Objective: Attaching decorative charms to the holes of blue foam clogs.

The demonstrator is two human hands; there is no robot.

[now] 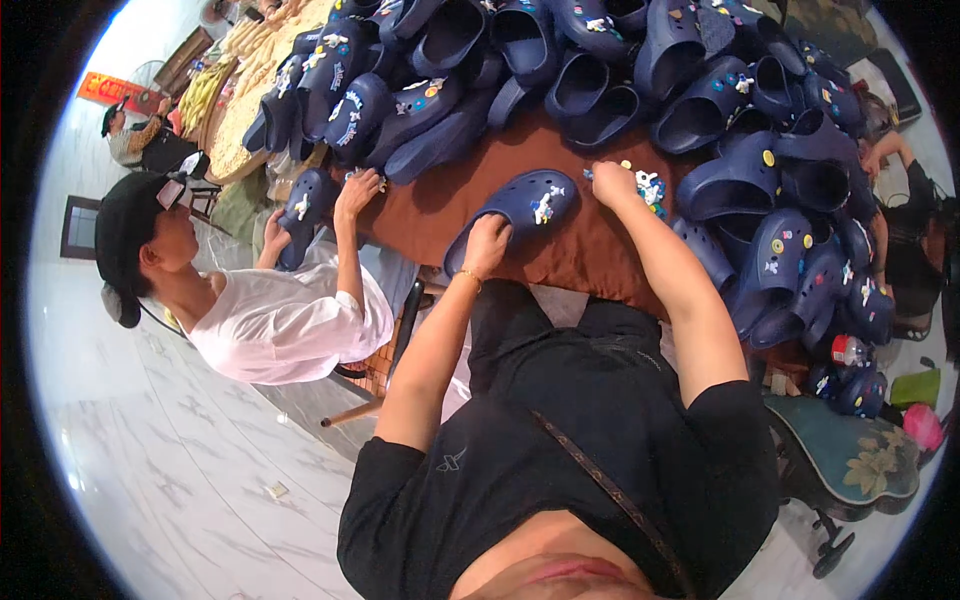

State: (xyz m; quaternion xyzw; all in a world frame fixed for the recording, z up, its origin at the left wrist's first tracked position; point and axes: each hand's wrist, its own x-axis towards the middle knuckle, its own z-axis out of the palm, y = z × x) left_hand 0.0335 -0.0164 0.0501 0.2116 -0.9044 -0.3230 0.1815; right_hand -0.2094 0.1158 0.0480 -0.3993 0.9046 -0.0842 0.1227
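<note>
My left hand [488,245] grips a navy foam clog [535,200] at its heel end, with the thumb and fingers around the rim. A white figure charm sits on the clog's upper, and its toe points to the right. Over the brown cloth, my right hand [612,184] is closed, the fingers pinched together. A small blue shoe charm seems to show at its fingertips, partly hidden. Just right of that hand lies a small pile of white, blue and yellow shoe charms [652,192].
Many navy clogs [440,110] are heaped along the far side and right of the brown cloth-covered table [440,210]. At my left a seated co-worker [280,310] handles another clog [308,205]. A green padded chair [850,450] stands at lower right; another person sits far right.
</note>
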